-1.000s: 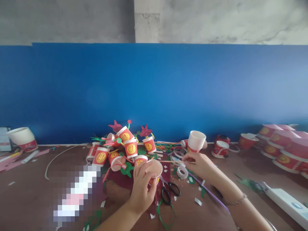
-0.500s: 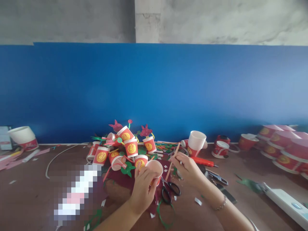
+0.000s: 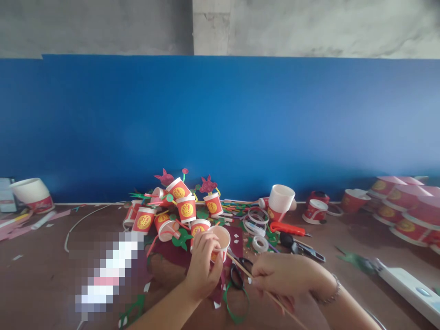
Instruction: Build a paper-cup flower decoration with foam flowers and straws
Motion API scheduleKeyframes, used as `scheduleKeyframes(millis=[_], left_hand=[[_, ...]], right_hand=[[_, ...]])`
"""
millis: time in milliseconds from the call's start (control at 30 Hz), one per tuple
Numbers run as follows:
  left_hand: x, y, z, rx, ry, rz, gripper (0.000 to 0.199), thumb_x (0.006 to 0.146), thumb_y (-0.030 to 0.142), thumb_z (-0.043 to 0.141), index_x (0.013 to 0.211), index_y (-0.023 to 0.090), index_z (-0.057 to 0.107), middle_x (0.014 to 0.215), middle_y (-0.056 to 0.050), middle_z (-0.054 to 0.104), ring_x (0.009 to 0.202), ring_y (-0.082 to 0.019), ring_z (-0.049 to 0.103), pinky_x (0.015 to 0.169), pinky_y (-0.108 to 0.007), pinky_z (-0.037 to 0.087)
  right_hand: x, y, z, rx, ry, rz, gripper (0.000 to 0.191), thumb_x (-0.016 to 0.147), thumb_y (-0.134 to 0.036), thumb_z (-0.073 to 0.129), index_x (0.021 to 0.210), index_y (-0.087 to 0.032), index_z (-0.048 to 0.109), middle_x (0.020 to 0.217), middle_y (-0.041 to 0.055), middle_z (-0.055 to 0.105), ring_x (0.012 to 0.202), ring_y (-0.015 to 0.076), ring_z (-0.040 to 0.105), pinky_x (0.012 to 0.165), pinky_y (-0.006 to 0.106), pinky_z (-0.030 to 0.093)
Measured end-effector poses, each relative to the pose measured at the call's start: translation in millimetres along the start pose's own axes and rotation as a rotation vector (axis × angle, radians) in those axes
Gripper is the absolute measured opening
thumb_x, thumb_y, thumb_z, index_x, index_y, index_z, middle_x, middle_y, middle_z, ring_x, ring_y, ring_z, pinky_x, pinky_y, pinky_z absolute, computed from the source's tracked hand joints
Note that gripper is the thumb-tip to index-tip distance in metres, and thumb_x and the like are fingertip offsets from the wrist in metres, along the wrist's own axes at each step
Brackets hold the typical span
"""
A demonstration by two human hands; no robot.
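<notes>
Brown worktop (image 3: pixel 44 275), littered with paper scraps; I observe remotely through the head camera. Landmark: the held paper cup (image 3: pixel 224 239).

Nearest: left hand (image 3: pixel 202 263) on the cup's left side, fingers curled around its wall and rim, gripping it. Right hand (image 3: pixel 285 272) right of and nearer than the cup; fingers pinch a thin pale stick (image 3: pixel 240 266), fingertips partly hidden. Stick's far end lies at the cup's lower right; contact cannot be told.

Progress (judgement): this cup looks early in its making. No limb or cut-out on the part I see, and the stick is not visibly fixed to it. Those parts I would list as left. Several pieces behind appear done or nearly so.

Cup: mouth open and upward, white rim round, inside pale, outer wall red with some yellow print, mostly covered by the hand. No dent seen. Slight tilt possible; cannot confirm.

Just right of the cup: black-handled scissors (image 3: pixel 231 276). Farther right: tape roll (image 3: pixel 255 245), then an orange tool (image 3: pixel 287 228). Beyond the cup, to its left: pile of red cups (image 3: pixel 186 209) with dark pink animal cut-outs (image 3: pixel 207 184). Farthest behind it: blue wall panel (image 3: pixel 240 114), grey wall (image 3: pixel 103 27) above.
</notes>
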State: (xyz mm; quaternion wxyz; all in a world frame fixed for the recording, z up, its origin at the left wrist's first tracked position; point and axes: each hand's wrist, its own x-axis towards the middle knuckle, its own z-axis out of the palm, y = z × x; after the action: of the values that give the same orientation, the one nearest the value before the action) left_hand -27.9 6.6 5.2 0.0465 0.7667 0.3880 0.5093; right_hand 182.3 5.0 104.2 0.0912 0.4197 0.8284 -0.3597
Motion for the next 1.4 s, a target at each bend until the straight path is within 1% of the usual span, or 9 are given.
scheduleKeyframes(millis=[233,367,533,767,900,1067,1233,1333,1400], left_hand=[[-2,-4,2.4,0.009,0.022,0.018,0.012,0.082,0.009,0.045,0.084,0.020,0.049,0.094,-0.007,0.056,0.098,-0.023,0.050,0.089,-0.042,0.040],[-1,-5,2.8,0.008,0.016,0.008,0.012,0.082,0.008,0.044,0.083,0.020,0.049,0.094,-0.007,0.055,0.099,-0.023,0.050,0.089,-0.042,0.040],[-1,-6,2.5,0.001,0.005,0.002,0.011,0.083,0.009,0.044,0.085,0.020,0.048,0.095,-0.007,0.054,0.100,-0.023,0.048,0.089,-0.042,0.039],[-3,-5,2.4,-0.007,-0.007,-0.006,0.012,0.083,0.009,0.044,0.084,0.020,0.049,0.097,-0.007,0.054,0.102,-0.023,0.047,0.089,-0.043,0.039],[-2,-5,3.6,-0.039,-0.021,-0.023,0.013,0.085,0.012,0.041,0.083,0.020,0.051,0.098,-0.007,0.053,0.101,-0.023,0.048,0.087,-0.044,0.041],[-5,-9,6.5,-0.049,-0.002,-0.076,0.014,0.086,0.013,0.041,0.087,0.019,0.053,0.104,-0.009,0.051,0.103,-0.024,0.048,0.086,-0.045,0.043],[-7,-7,6.9,-0.037,-0.019,-0.085,0.014,0.086,0.014,0.042,0.086,0.019,0.055,0.107,-0.010,0.051,0.105,-0.024,0.049,0.087,-0.044,0.045],[-7,-4,6.1,-0.033,-0.034,-0.088,0.015,0.086,0.014,0.043,0.086,0.019,0.057,0.109,-0.010,0.051,0.107,-0.024,0.050,0.088,-0.042,0.046],[-7,-4,5.7,-0.037,-0.030,-0.110,0.015,0.087,0.015,0.043,0.086,0.019,0.057,0.112,-0.011,0.051,0.109,-0.024,0.049,0.089,-0.042,0.046]], right_hand=[[9,-9,1,0.052,-0.031,0.071,0.034,0.080,-0.017,0.038,0.072,-0.015,0.071,0.036,-0.0043,0.044,0.034,0.0084,0.043,0.042,0.017,0.038],[11,-4,2,0.007,-0.005,0.026,0.034,0.078,-0.017,0.039,0.073,-0.014,0.073,0.042,-0.0013,0.050,0.040,0.0094,0.047,0.041,0.016,0.037],[12,-2,2,-0.034,0.036,0.030,0.033,0.077,-0.020,0.042,0.073,-0.014,0.073,0.061,0.0035,0.065,0.052,0.0104,0.055,0.049,0.017,0.040],[14,-3,3,-0.055,0.010,0.037,0.035,0.078,-0.020,0.040,0.077,-0.014,0.074,0.065,0.0045,0.067,0.055,0.0111,0.056,0.050,0.018,0.039],[16,-3,7,-0.064,0.060,0.055,0.030,0.077,-0.020,0.042,0.077,-0.016,0.072,0.074,0.0040,0.069,0.065,0.0127,0.059,0.055,0.020,0.039],[19,-4,13,-0.086,0.127,-0.003,0.026,0.080,-0.017,0.041,0.072,-0.016,0.066,0.067,0.0028,0.066,0.061,0.0133,0.059,0.053,0.021,0.038],[26,0,29,-0.224,0.184,-0.095,0.016,0.076,-0.012,0.055,0.064,-0.016,0.064,0.052,0.0025,0.058,0.059,0.0160,0.056,0.053,0.023,0.037],[29,4,35,-0.455,0.197,-0.216,0.005,0.068,-0.009,0.066,0.068,-0.014,0.066,0.063,0.0070,0.063,0.069,0.0198,0.057,0.057,0.025,0.038],[30,4,34,-0.588,0.210,-0.262,0.006,0.072,-0.007,0.063,0.074,-0.011,0.067,0.074,0.0106,0.065,0.073,0.0204,0.058,0.059,0.026,0.039]])
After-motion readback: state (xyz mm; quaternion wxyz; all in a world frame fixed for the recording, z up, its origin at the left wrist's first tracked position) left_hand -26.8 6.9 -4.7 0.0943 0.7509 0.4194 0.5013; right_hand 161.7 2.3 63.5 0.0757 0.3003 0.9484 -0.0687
